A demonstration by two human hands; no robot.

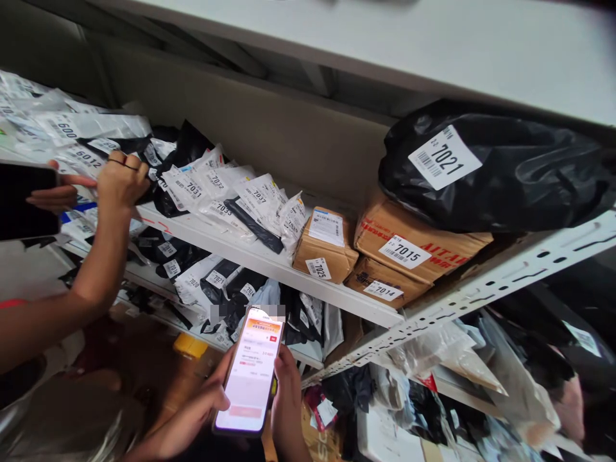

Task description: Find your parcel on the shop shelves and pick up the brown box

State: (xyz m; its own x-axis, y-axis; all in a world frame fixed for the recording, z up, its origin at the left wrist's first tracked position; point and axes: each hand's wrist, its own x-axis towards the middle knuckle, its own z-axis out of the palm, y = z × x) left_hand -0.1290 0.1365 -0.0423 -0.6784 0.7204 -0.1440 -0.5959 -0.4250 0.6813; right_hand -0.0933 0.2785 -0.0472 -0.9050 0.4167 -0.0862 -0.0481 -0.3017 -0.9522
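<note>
Low in the middle of the head view, a smartphone [248,378] is lit, with a white and orange page showing on its screen. My left hand [205,404] grips its left edge, the thumb lying over the lower part of the screen. Along the opposite edge, my right hand [286,388] is closed round the phone; part of its fingers is hidden behind it. Beyond the phone, labelled parcels lie on a white metal shelf [269,276]. Nearest above it are a small cardboard box [325,240] marked 7025 and white mailer bags [260,199], one marked 7037.
At left, another person's hand [122,179] reaches among the shelf's bags; a second hand [60,192] there holds a dark-screened phone [26,200]. A large black bag [510,173] marked 7021 rests on the box marked 7015 [414,240]. More parcels fill the lower shelves.
</note>
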